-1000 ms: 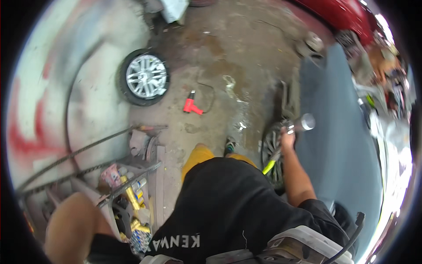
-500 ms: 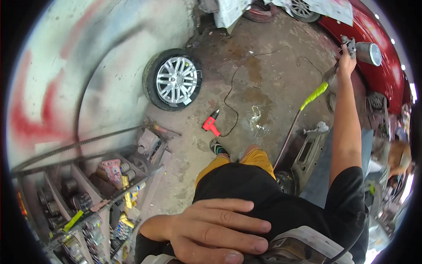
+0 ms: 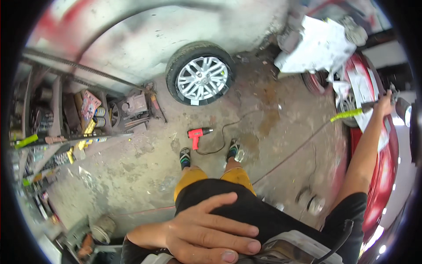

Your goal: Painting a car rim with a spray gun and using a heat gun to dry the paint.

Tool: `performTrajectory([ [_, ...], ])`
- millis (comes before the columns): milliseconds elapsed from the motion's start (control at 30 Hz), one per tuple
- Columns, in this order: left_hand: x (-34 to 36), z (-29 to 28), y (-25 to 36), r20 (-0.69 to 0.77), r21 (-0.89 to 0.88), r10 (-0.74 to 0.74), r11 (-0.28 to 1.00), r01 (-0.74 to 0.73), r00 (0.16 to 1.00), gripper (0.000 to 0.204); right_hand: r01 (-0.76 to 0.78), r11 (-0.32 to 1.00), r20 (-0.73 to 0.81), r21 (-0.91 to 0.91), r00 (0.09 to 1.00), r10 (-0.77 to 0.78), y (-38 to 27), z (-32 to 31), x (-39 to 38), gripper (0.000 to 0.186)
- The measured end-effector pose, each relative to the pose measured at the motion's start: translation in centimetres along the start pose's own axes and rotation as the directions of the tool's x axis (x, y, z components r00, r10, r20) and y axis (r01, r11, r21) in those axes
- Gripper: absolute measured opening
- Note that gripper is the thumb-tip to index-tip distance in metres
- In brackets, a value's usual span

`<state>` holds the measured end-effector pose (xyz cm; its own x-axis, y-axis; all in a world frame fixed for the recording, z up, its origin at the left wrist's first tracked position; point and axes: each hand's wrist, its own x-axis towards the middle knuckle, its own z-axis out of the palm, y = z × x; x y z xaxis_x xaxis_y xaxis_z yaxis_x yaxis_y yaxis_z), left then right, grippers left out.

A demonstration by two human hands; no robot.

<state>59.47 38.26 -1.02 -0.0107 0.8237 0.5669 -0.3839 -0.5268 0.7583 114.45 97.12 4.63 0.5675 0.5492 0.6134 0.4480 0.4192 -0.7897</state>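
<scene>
My left hand [image 3: 206,231] lies flat on my black shirt at my waist, fingers spread, holding nothing. My right hand [image 3: 384,104] is stretched out to the right and grips a power tool [image 3: 398,105] with a round metal head; a yellow-green hose sleeve [image 3: 347,115] runs from it and a thin line trails down to the floor. The tool is held next to a red car [image 3: 382,163]. A red impact wrench [image 3: 196,134] with a black cord lies on the concrete just ahead of my feet.
A loose wheel with a silver alloy rim [image 3: 201,79] leans against the painted wall. Cluttered metal shelves [image 3: 57,132] with tools stand at left. White paper sheets [image 3: 321,46] cover part of the car at upper right. Small machine parts [image 3: 132,105] sit by the wall.
The view has swung left and down. My right arm has stretched out to the right with the tool. My left hand has settled flat on my shirt.
</scene>
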Motion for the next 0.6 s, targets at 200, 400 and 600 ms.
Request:
performTrajectory([
  [200, 5.0, 5.3, -6.3, -0.302, 0.16, -0.034, 0.983, 0.086, 0.953, 0.028, 0.273, 0.959, 0.317, -0.074, 0.918, -0.237, 9.2, 9.2, -4.4, 0.048],
  [400, 1.9, 7.6, -15.5, -0.433, 0.259, -0.17, 0.917, 0.303, 0.885, 0.039, -0.063, 0.978, 0.683, -0.2, 0.706, 0.185, 21.5, 9.3, -27.8, 0.047],
  [600, -14.6, 3.2, -29.6, -0.781, -0.128, -0.625, 0.152, 0.98, -0.005, 0.041, -0.405, 0.847, 0.79, -0.345, 0.363, 0.495, 23.7, 6.5, -53.8, 0.052],
])
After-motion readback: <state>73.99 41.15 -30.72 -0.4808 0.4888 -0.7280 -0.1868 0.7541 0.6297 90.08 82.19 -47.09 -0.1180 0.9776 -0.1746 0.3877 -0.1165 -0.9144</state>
